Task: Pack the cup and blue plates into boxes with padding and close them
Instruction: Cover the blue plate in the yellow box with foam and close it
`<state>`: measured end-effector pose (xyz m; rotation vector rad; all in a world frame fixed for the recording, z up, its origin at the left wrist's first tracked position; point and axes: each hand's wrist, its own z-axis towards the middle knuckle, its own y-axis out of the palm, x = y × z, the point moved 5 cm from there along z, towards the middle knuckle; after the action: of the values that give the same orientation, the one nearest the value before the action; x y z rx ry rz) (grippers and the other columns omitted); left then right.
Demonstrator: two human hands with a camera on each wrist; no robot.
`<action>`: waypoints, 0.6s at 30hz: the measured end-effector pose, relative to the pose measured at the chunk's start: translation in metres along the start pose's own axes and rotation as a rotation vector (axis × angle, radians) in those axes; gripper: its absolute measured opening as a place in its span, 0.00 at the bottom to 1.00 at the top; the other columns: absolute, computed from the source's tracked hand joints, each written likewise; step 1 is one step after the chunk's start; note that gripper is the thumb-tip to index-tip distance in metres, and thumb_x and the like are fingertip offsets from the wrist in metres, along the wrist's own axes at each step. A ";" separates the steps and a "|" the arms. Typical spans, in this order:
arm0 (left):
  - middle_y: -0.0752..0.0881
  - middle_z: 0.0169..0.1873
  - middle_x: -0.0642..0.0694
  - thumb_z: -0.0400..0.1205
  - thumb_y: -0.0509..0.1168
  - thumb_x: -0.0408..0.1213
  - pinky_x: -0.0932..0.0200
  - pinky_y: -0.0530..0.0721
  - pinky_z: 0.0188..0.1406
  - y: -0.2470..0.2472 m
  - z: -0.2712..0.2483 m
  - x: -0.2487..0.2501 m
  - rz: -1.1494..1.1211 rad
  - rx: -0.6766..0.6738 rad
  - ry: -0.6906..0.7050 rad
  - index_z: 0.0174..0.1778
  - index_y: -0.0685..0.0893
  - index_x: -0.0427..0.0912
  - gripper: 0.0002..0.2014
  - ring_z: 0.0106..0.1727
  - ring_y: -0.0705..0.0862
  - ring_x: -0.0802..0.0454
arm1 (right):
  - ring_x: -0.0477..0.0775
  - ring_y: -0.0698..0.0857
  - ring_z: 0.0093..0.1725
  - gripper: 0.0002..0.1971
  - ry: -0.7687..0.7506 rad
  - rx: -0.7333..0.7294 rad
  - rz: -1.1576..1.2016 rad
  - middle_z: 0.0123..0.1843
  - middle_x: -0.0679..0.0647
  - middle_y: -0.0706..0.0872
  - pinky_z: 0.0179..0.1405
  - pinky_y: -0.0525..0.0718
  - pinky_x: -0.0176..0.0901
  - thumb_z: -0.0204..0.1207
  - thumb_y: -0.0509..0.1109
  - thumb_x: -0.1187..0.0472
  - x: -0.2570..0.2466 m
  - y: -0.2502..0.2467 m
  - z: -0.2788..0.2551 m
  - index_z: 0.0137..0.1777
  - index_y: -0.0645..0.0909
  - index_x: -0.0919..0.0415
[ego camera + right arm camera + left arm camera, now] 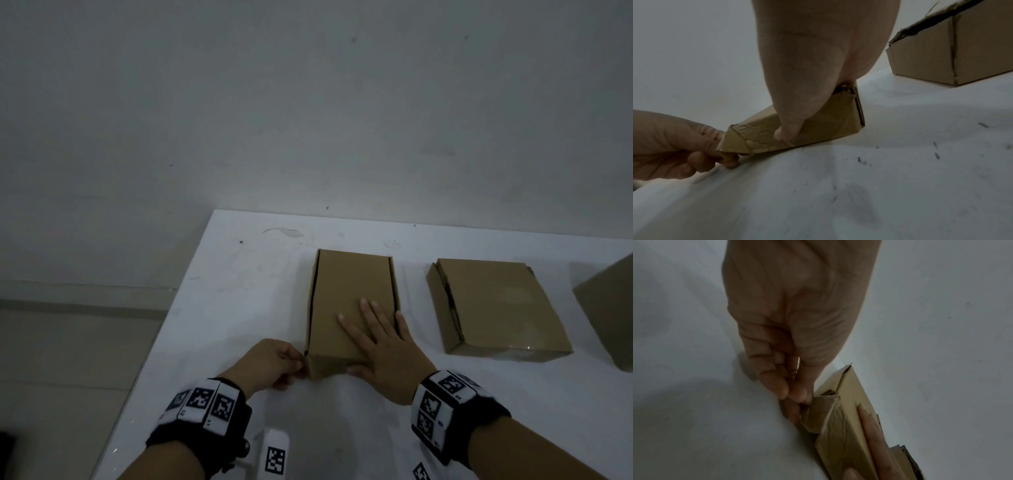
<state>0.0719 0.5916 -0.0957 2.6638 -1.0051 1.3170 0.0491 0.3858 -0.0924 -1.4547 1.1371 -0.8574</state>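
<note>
Left hand (270,363) fingers (783,389) pinch a tape flap (733,142) at the near-left corner of the closed box (352,301). Right hand (383,346) lies flat on its lid, fingers straight and slightly spread, thumb on the near face. Box sits mid-table (239,274); second closed box (496,308) rightward, a third box (609,308) at the right edge.

Boxes (352,294) – plain brown cardboard, both. Table (239,274) white w/ dark scuffs. My wristbands (202,404) – black, w/ black-and-white square codes.
</note>
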 end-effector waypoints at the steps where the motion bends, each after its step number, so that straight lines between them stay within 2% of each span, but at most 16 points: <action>1: 0.87 0.31 0.47 0.80 0.66 0.27 0.68 0.81 0.26 0.000 0.001 0.002 0.001 0.009 0.008 0.37 0.85 0.41 0.08 0.20 0.80 0.64 | 0.65 0.44 0.83 0.38 -0.008 0.015 0.003 0.85 0.59 0.42 0.74 0.42 0.67 0.75 0.45 0.29 0.000 0.000 0.000 0.82 0.35 0.39; 4: 0.87 0.28 0.48 0.78 0.69 0.27 0.67 0.82 0.26 0.001 0.003 0.007 -0.009 0.008 0.012 0.35 0.86 0.40 0.07 0.21 0.81 0.63 | 0.64 0.40 0.83 0.39 -0.022 0.057 -0.001 0.84 0.58 0.38 0.74 0.37 0.66 0.75 0.44 0.28 0.001 0.001 -0.001 0.81 0.33 0.39; 6: 0.87 0.26 0.46 0.76 0.71 0.27 0.65 0.83 0.26 0.001 0.003 0.011 -0.057 0.048 0.021 0.34 0.82 0.38 0.06 0.22 0.83 0.59 | 0.65 0.45 0.83 0.39 -0.004 0.029 -0.005 0.85 0.59 0.43 0.73 0.42 0.68 0.75 0.44 0.28 0.001 0.002 0.000 0.82 0.36 0.40; 8: 0.86 0.29 0.41 0.75 0.72 0.27 0.62 0.86 0.28 -0.002 0.006 0.012 -0.117 0.079 0.031 0.40 0.77 0.37 0.09 0.25 0.85 0.55 | 0.66 0.52 0.82 0.39 0.011 0.001 -0.012 0.85 0.61 0.50 0.73 0.48 0.69 0.75 0.44 0.28 0.001 0.001 0.000 0.83 0.40 0.42; 9: 0.86 0.32 0.40 0.75 0.73 0.27 0.59 0.88 0.33 -0.002 0.007 0.012 -0.129 0.072 0.047 0.42 0.76 0.38 0.10 0.28 0.86 0.54 | 0.66 0.53 0.82 0.39 0.013 -0.004 -0.014 0.84 0.61 0.51 0.72 0.49 0.70 0.75 0.44 0.28 0.001 0.002 0.000 0.83 0.41 0.42; 11: 0.87 0.38 0.41 0.73 0.73 0.29 0.49 0.89 0.47 -0.004 0.008 0.011 -0.051 0.036 0.101 0.48 0.77 0.39 0.12 0.37 0.87 0.51 | 0.66 0.50 0.83 0.39 0.003 -0.002 -0.011 0.85 0.60 0.48 0.73 0.46 0.69 0.75 0.44 0.28 0.000 0.000 0.000 0.83 0.39 0.41; 12: 0.86 0.41 0.44 0.70 0.74 0.32 0.46 0.87 0.52 -0.003 0.006 0.013 0.013 -0.005 0.140 0.53 0.77 0.42 0.18 0.41 0.87 0.51 | 0.66 0.48 0.83 0.39 -0.002 -0.002 -0.005 0.85 0.60 0.46 0.73 0.43 0.69 0.74 0.44 0.29 0.000 0.001 0.000 0.82 0.38 0.40; 13: 0.86 0.45 0.49 0.66 0.75 0.35 0.46 0.87 0.53 -0.002 0.004 0.015 0.062 -0.058 0.194 0.61 0.76 0.47 0.27 0.44 0.86 0.53 | 0.66 0.47 0.83 0.39 0.000 -0.004 0.001 0.85 0.60 0.45 0.73 0.42 0.68 0.74 0.44 0.29 0.000 0.000 0.000 0.82 0.37 0.40; 15: 0.83 0.53 0.59 0.62 0.79 0.37 0.53 0.87 0.49 0.002 0.000 0.022 0.092 -0.131 0.340 0.75 0.64 0.61 0.47 0.47 0.85 0.57 | 0.65 0.47 0.83 0.40 0.008 -0.021 0.010 0.85 0.60 0.45 0.73 0.41 0.68 0.73 0.44 0.28 0.000 -0.002 -0.001 0.82 0.37 0.40; 17: 0.71 0.69 0.69 0.63 0.82 0.40 0.57 0.86 0.52 0.000 0.002 0.027 0.245 -0.060 0.460 0.77 0.53 0.72 0.55 0.53 0.84 0.58 | 0.63 0.38 0.83 0.41 -0.008 -0.014 0.006 0.84 0.58 0.36 0.73 0.32 0.65 0.70 0.43 0.27 0.000 -0.001 -0.001 0.80 0.31 0.38; 18: 0.63 0.75 0.69 0.66 0.81 0.42 0.58 0.86 0.55 -0.002 0.005 0.026 0.378 0.001 0.498 0.77 0.50 0.74 0.54 0.54 0.83 0.60 | 0.62 0.34 0.82 0.42 -0.017 -0.017 0.005 0.84 0.57 0.32 0.72 0.29 0.63 0.69 0.43 0.27 -0.001 -0.001 -0.001 0.79 0.28 0.37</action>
<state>0.0884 0.5775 -0.0801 2.0257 -1.4495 1.9080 0.0482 0.3863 -0.0912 -1.4695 1.1370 -0.8322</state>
